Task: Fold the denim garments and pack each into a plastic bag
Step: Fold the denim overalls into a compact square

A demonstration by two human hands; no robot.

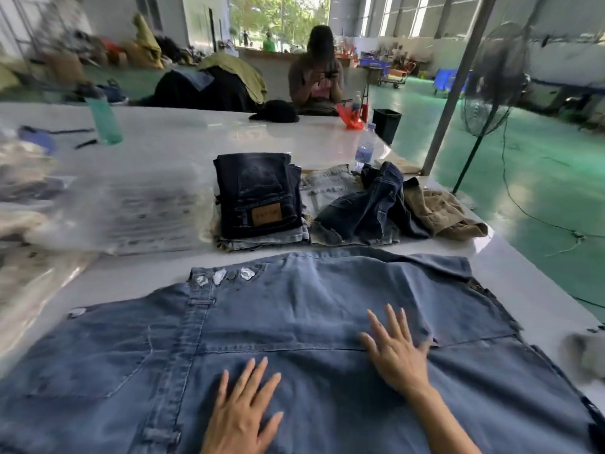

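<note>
Denim garment [294, 322] lies spread flat on the counter [163, 132], long axis left to right, directly under both hands. Left hand [242, 411] and right hand [394, 348] rest on it, fingers spread flat, gripping nothing. Right hand is nearer the right edge; bare counter beyond both side edges allows folding inward.
</note>
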